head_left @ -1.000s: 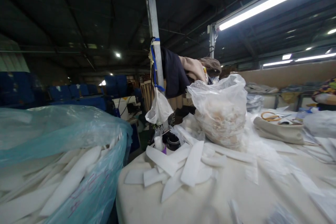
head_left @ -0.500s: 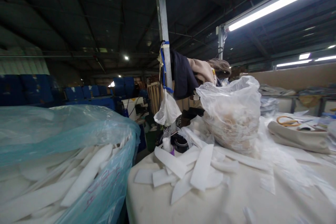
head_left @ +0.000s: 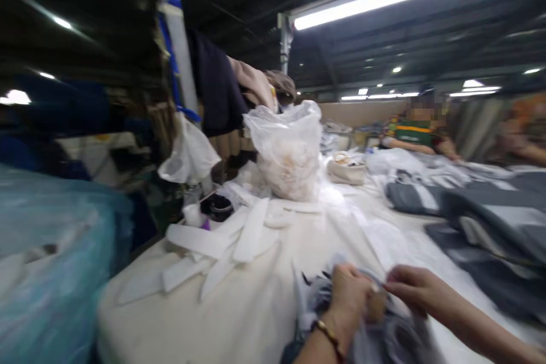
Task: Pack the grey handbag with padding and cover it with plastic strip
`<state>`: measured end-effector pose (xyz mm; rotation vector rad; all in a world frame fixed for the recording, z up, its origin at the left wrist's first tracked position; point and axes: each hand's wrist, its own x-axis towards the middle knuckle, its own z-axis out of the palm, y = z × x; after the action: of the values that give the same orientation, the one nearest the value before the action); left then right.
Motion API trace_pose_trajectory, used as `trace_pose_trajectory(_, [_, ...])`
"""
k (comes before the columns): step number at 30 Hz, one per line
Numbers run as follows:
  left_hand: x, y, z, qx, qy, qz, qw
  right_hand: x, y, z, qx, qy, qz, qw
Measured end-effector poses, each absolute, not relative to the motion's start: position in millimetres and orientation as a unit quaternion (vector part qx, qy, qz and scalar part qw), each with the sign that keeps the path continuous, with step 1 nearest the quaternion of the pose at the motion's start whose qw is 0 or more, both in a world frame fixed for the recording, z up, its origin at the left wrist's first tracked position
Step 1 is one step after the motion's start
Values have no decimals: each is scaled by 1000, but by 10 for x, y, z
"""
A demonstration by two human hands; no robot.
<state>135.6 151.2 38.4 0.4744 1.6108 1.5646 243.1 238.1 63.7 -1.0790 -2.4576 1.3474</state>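
My left hand [head_left: 350, 290], with a bracelet on its wrist, is closed on a bundle of grey and white material [head_left: 318, 296] at the lower right of the table. Just right of it, my right hand [head_left: 412, 287] has its thumb and fingers pinched together at the edge of the same bundle. A small brown piece [head_left: 376, 306] shows between the hands. Motion blur hides the exact shape of the bundle and what the right fingertips hold.
White flat pieces [head_left: 251, 230] lie piled on the pale table [head_left: 205, 330]. Behind them stands a full clear bag [head_left: 290, 153]. Dark grey pieces [head_left: 499, 210] lie at right, a blue-green bag [head_left: 55, 273] at left. Two people are across the table.
The view has swung to the right, so the pole and bags sit further left. Both my hands, the grey bundle, the dark grey pieces and the people have come into view.
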Motion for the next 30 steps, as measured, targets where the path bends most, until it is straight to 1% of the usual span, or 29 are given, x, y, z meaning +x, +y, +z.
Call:
trace_pose_trajectory(5, [1291,1493,358,188,588,656,433,2642,2274,725,-411,-829,357,128])
trace_pose_trajectory(10, [1272,1409,417,184,580,671,423,2642,1970,706,-383,-875,258,146])
trace_pose_trajectory(12, [1276,1396,440,182,582,672,420,2614,1851,694,-355,-903,212,114])
trace_pose_trajectory(16, [1282,1392,466,178,580,676,419,2507,1752,711,-324,-941,95,8])
trace_pose_trajectory(18, [1286,1390,468,176,578,679,417,2462,1771,712,-328,-940,90,3])
trace_pose_trajectory(21, [1293,1386,457,174,578,683,410,2462,1829,672,-322,-940,109,26])
trace_pose_trajectory(27, [1289,1439,357,179,578,681,411,2598,1947,592,-313,-917,210,129])
trace_pose_trajectory(30, [1316,1471,339,186,584,674,413,2620,1998,633,-327,-896,255,161])
